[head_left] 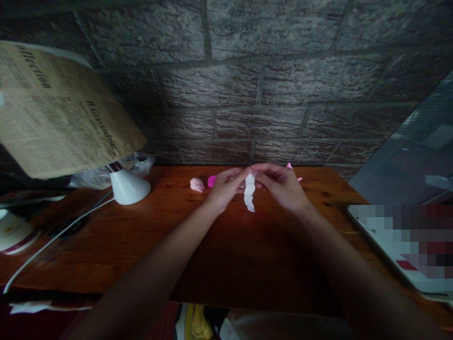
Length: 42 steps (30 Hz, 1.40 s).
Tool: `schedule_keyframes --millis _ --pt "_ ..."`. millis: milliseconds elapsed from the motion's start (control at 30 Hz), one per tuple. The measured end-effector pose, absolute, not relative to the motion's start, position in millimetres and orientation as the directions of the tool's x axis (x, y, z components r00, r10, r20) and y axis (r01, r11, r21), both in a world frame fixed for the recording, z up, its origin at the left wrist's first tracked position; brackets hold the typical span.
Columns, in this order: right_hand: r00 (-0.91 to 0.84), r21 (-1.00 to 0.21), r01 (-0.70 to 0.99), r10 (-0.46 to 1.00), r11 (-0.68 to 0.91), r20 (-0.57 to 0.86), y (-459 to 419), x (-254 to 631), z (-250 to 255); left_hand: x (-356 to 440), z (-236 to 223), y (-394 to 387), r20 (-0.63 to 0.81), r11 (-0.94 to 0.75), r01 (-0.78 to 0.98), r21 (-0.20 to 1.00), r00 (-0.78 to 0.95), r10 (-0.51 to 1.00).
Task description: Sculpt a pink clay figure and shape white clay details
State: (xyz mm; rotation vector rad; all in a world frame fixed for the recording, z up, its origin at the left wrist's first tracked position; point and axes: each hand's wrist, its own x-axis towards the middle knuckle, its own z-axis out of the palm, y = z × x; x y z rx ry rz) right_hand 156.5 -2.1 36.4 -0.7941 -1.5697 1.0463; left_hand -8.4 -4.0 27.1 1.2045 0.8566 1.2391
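Note:
Both my hands meet above the far middle of the wooden table (219, 245). My left hand (226, 186) and my right hand (279, 184) pinch the top of a thin white strip (249, 193), perhaps clay or paper, which hangs down between them. Just left of my left hand lies a pale pink lump (197, 184), with a bright pink piece (212, 181) beside it. Behind my right hand a pink stick-like thing (293, 172) pokes out, mostly hidden.
A white lamp base (129, 187) with its cable (53, 241) stands at the left. Above it leans a brown printed paper sheet (60, 113). Crumpled clear plastic (138, 165) lies behind the lamp. A brick wall (269, 94) backs the table. A blurred flat object (399, 245) lies on the right.

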Motion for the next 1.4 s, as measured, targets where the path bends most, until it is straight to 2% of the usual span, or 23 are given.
schedule_keyframes --millis 300,633,833,1133,1400 --pt "-0.203 -0.936 -0.034 0.914 0.351 0.351 -2.2 155.6 36.2 -8.8 26.5 -2.9 0.115 -0.066 -0.264 0.962 0.174 0.978" --pt "-0.202 -0.921 -0.023 0.9 0.389 0.386 -5.5 154.7 39.6 -9.9 24.4 -0.9 0.108 -0.058 -0.288 0.956 0.162 0.981" --pt "-0.182 -0.939 -0.038 0.922 0.342 0.343 -3.8 154.4 37.7 -9.4 27.6 -2.1 0.082 -0.023 -0.328 0.945 0.166 0.983" --pt "-0.183 -0.919 -0.004 0.903 0.394 0.388 -4.4 156.2 38.1 -10.9 25.2 -1.0 0.097 -0.04 -0.312 0.949 0.167 0.981" --pt "-0.184 -0.948 0.005 0.932 0.317 0.311 -3.0 154.5 37.1 -10.0 25.3 -2.3 0.145 -0.073 -0.339 0.938 0.193 0.97"
